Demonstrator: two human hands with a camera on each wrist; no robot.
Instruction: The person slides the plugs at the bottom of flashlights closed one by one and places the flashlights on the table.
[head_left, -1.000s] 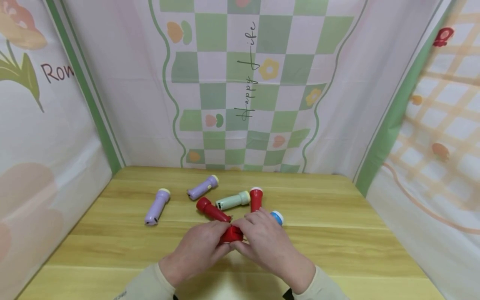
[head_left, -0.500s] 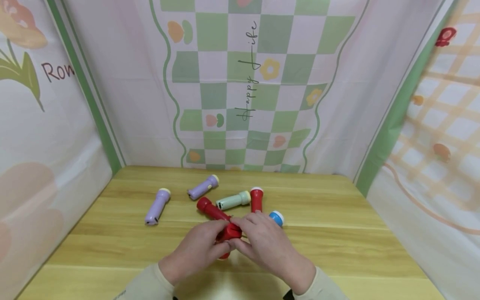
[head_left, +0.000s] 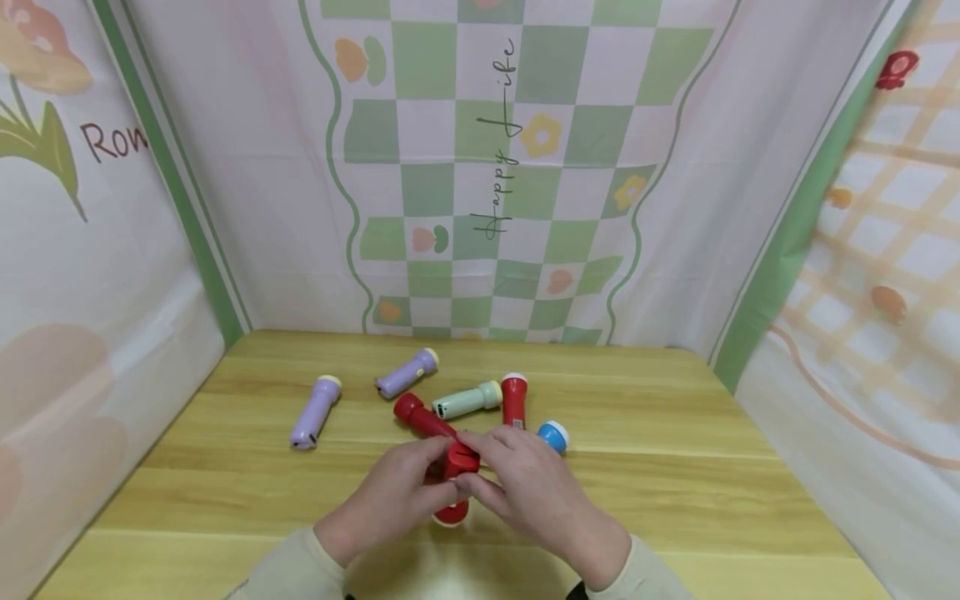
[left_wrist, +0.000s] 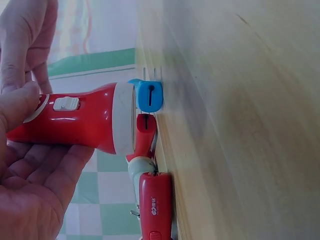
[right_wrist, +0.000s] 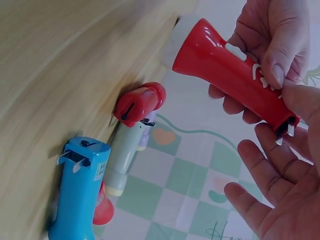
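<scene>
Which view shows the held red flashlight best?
The right wrist view: the held red flashlight shows nearly whole, from white rim to metal prongs. The left wrist view shows switch and rim, the rear hidden; the head view, both ends, middle partly covered.

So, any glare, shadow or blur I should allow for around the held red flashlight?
Left wrist: small glossy highlights on the held red flashlight, its switch still readable; right wrist: bright glints near its wide end, soft shadow beside the blue flashlight; head: soft shadow low on the table, no obvious motion blur.
</scene>
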